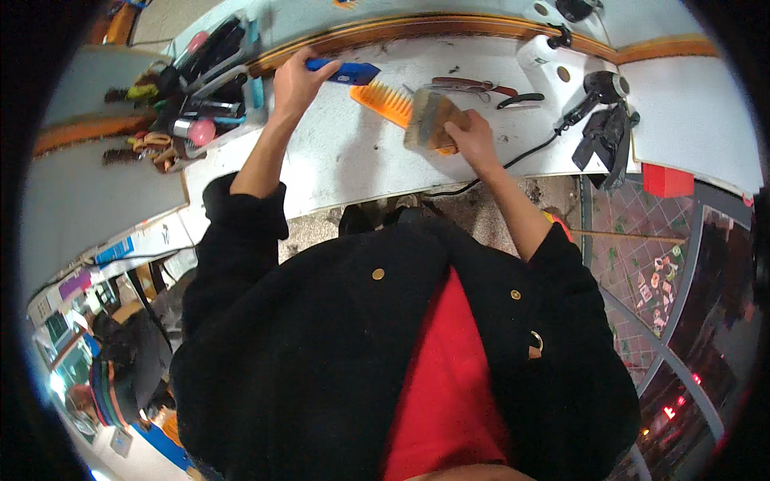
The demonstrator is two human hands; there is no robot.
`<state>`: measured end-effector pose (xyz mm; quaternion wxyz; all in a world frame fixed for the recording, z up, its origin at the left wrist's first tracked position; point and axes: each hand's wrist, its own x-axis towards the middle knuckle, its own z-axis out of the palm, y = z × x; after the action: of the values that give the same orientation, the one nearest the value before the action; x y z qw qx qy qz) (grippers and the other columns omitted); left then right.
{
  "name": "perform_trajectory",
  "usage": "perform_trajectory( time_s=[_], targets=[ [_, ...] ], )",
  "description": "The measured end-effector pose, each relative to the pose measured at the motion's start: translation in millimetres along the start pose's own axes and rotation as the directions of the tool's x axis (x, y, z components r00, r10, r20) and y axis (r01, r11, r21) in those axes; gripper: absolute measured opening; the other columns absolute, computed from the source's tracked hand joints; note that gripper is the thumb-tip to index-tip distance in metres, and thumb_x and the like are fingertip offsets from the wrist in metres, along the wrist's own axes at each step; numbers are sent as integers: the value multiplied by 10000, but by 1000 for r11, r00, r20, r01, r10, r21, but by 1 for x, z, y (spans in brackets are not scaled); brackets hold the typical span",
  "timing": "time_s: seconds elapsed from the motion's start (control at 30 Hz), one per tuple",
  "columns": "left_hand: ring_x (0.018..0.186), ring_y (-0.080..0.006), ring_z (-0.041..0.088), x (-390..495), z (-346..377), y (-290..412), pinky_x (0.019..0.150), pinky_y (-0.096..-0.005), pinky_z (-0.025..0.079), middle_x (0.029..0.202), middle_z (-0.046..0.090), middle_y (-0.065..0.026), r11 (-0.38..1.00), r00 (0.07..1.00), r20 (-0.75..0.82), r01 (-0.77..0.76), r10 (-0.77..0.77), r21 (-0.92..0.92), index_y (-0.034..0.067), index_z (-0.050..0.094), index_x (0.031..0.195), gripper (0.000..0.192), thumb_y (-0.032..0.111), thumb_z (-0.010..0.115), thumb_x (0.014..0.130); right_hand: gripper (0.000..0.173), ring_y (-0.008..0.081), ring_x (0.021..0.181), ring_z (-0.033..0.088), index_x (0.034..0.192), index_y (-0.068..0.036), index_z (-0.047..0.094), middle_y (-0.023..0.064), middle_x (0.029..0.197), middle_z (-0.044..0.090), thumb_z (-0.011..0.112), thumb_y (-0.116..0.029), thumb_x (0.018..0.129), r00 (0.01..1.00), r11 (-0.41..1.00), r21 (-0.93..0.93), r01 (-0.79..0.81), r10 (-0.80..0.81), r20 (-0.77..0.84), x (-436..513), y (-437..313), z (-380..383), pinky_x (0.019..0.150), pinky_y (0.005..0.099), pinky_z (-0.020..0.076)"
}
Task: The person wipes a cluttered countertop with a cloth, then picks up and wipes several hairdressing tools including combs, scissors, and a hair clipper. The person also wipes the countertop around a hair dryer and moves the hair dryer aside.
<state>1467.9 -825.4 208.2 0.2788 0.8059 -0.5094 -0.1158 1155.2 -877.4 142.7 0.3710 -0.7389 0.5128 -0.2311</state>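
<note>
My left hand grips a blue tool above the white counter, its exact kind not clear. In my right hand is a wide flat brush with a brown wooden handle and pale bristles. A large orange comb lies beneath the brush, which hides part of it. Just behind the brush, a reddish-brown handled razor and metal scissors lie close together. To their right rests a black-handled tool.
A hair dryer with a black cord lies at the right, near a white spray bottle. Brushes and other tools crowd a blue holder at left. A mirror with a wooden frame borders the counter. Another person is at lower left.
</note>
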Motion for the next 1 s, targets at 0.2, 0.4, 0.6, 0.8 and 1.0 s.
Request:
perform_trajectory(
  time_s=[0.2,0.4,0.6,0.8,1.0],
  targets=[
    [582,-152,606,-80,-18,-58,482,-244,513,721,599,-126,815,886,169,463,-431,-349,-54,568,777,430,354,702,756,340,229,685,590,938,-1,567,145,753,608,652,-244,715,971,994,108,-16,-10,239,-17,-27,2,638,335,469],
    [613,-109,575,-132,-7,-70,533,-206,455,779,595,-61,602,661,660,703,-358,-378,4,550,1100,531,415,655,780,325,320,731,595,933,-27,577,177,784,609,630,-269,723,944,987,-16,162,-150,292,-17,-42,32,645,371,463],
    [645,-121,573,-148,21,-54,563,-238,466,722,559,-72,427,540,835,783,-107,-452,-27,504,898,279,168,634,747,335,376,758,586,925,-12,574,208,802,609,622,-283,736,947,935,-191,297,-262,187,11,-57,23,640,401,464],
    [538,-100,494,-165,32,-32,479,-245,410,638,498,-38,336,620,775,762,-128,-554,8,487,870,255,103,652,701,380,291,730,617,896,19,572,178,796,625,633,-320,737,899,959,224,174,-247,362,-5,-84,22,660,373,476],
    [495,-147,514,-184,15,-12,451,-279,422,631,531,-82,631,763,597,595,-248,-498,-47,505,951,376,116,626,635,344,194,721,595,927,19,573,107,781,621,643,-273,759,879,939,-8,344,-319,353,34,-109,1,661,313,472]
  ],
)
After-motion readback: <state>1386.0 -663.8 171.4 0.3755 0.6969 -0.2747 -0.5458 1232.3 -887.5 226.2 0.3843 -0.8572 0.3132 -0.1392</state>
